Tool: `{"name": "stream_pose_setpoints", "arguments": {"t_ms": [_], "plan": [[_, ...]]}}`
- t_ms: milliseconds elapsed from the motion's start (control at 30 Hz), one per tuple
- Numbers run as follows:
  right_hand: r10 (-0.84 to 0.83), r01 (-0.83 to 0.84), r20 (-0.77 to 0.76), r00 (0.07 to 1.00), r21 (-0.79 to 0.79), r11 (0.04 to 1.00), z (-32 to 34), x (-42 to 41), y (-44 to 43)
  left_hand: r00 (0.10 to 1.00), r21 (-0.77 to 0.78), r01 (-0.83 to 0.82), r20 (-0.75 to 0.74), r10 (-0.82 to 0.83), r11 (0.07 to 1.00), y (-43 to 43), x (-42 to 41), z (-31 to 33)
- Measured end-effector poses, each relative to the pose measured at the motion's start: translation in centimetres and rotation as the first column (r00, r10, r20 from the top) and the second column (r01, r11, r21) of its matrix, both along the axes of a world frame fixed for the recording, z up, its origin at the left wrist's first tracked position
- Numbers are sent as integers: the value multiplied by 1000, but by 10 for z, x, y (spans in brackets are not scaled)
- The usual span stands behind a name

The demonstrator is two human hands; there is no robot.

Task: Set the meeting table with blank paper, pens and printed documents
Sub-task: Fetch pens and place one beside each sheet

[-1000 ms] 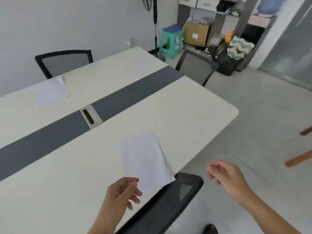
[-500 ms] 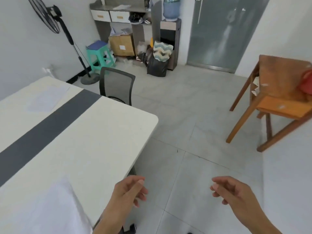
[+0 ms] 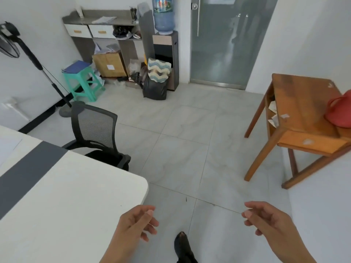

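Desk (image 3: 76, 196) corner lying just beside left hand (image 3: 136, 224); it and right hand (image 3: 266, 221) curling loosely, holding nothing; stepping past probably risking a bump.

The meeting table (image 3: 76, 196) is cut off by the left and bottom edges. At its far end a pale sheet (image 3: 7, 149) runs out at the left, too faint to tell whether it is blank or printed. Behind the table's far corner, the chair (image 3: 95, 126) is partly hidden. Far right of the table, the red bag (image 3: 340, 112) is cut by the right edge
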State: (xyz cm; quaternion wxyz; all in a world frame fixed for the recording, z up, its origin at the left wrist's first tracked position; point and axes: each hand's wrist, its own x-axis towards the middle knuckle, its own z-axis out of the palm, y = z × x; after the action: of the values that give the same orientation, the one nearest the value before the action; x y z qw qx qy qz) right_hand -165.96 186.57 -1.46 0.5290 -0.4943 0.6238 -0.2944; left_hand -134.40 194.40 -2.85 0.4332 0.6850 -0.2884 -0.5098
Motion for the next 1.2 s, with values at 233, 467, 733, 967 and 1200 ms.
{"name": "stream_pose_setpoints", "arguments": {"t_ms": [233, 467, 733, 967, 1200], "plan": [[-29, 29, 2, 1000, -38, 999, 31, 46, -154, 999, -64, 37, -14, -38, 997, -169, 50, 35], [-23, 23, 14, 1000, 0, 1000, 16, 92, -300, 998, -31, 50, -28, -51, 998, -313, 93, 33], [132, -132, 52, 990, -5, 991, 1, 163, -524, 994, 12, -97, 56, 96, 995, -476, 150, 26], [435, -432, 22, 900, -84, 898, 32, 274, -708, 946, -27, -310, 93, 311, 950, -575, 208, 36], [554, -551, 23, 832, -75, 831, 14, 413, -819, 884, 26, -465, 77, 462, 885, -654, 314, 11]]}}
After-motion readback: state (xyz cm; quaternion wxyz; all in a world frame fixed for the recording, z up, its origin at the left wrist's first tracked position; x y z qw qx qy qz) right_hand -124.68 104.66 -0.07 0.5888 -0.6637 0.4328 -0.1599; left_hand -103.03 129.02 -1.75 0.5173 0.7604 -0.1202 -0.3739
